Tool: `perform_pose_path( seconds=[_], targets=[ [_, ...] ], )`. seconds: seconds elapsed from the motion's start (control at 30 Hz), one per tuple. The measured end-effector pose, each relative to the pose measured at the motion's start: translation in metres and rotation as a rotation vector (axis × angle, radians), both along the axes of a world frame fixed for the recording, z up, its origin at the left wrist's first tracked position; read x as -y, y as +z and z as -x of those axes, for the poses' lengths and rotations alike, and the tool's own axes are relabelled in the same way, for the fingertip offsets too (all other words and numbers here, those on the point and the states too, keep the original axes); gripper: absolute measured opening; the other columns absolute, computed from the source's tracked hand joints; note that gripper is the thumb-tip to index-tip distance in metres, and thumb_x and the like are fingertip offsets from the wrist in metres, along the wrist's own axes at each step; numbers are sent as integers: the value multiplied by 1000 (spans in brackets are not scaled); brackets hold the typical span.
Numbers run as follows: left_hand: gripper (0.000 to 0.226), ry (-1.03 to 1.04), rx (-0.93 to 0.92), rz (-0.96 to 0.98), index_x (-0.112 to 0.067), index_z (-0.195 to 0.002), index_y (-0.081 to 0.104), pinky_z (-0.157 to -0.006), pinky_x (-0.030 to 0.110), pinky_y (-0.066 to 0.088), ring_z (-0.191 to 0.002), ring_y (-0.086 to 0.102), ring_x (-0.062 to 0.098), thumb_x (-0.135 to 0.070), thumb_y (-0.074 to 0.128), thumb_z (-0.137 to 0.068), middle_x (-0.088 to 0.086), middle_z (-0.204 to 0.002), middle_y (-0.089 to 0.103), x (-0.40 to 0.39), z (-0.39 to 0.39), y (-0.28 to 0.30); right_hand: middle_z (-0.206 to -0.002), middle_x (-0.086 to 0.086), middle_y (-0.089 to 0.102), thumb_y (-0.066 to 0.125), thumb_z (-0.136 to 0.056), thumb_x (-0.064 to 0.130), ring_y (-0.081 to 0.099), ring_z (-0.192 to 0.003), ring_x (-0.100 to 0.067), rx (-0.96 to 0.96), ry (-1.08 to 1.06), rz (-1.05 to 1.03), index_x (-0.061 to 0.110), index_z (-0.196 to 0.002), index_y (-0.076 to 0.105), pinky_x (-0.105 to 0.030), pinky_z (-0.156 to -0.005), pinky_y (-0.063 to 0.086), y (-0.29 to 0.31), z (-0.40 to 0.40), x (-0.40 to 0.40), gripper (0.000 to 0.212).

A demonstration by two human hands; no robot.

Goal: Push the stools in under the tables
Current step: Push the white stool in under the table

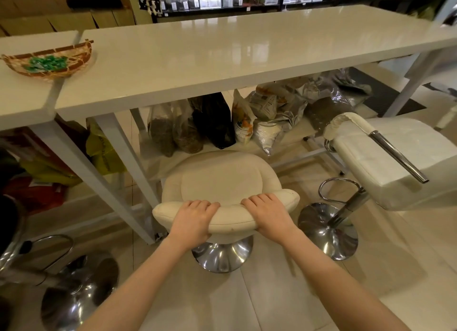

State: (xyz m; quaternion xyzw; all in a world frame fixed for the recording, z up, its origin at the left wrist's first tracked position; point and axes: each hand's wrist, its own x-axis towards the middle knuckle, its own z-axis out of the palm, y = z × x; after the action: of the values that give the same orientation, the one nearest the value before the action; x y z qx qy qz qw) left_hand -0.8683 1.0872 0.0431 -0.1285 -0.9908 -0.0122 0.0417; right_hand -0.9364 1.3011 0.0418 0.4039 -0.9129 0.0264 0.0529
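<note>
Both bare forearms are reaching forward and slightly down from the bottom of the head view, converging on the low padded backrest of the cream upholstered swivel stool with a chrome dome base (220, 182). That grip is giving the push a firm, even purchase on each side of the stool's middle, which should keep it from swivelling off line. The left hand (195, 219) is curling over the top of the backrest, fingers draped forward and clamped on the padding; the right hand (268, 213) is doing the same just beside it, wrists roughly level. This stool is standing in front of the long glossy white table (247, 51), its seat's far edge near the table's front edge but not yet beneath it, by my reading. Under the table, bags of goods (210, 123) are sitting on a low shelf, likely limiting how deep the seat can go. To the right, a second white square-seated stool with a chrome handle (395, 157) is standing clear of the table, probably awaiting its turn.
</note>
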Motion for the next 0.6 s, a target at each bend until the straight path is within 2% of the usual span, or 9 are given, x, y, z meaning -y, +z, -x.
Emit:
perform_pose_path(
  seconds=[0.4,0.6],
  targets=[
    [68,159,-28,-4,-19,-99,64,-57,28,48,-62,64,19,-28,80,-33,-3,-73,67,-61,8,0,-89,1,65,80,-50,20,61,-78,-21,63,165,-57,20,-102,57,-32,-72,48,5,46,-44,57],
    [63,285,26,-5,-19,-102,62,-61,31,48,-67,65,23,-24,79,-41,0,-77,67,-85,10,4,-92,-3,65,80,-49,19,62,-83,-25,80,230,-68,17,-106,57,-35,-74,47,5,63,-57,62]
  ],
)
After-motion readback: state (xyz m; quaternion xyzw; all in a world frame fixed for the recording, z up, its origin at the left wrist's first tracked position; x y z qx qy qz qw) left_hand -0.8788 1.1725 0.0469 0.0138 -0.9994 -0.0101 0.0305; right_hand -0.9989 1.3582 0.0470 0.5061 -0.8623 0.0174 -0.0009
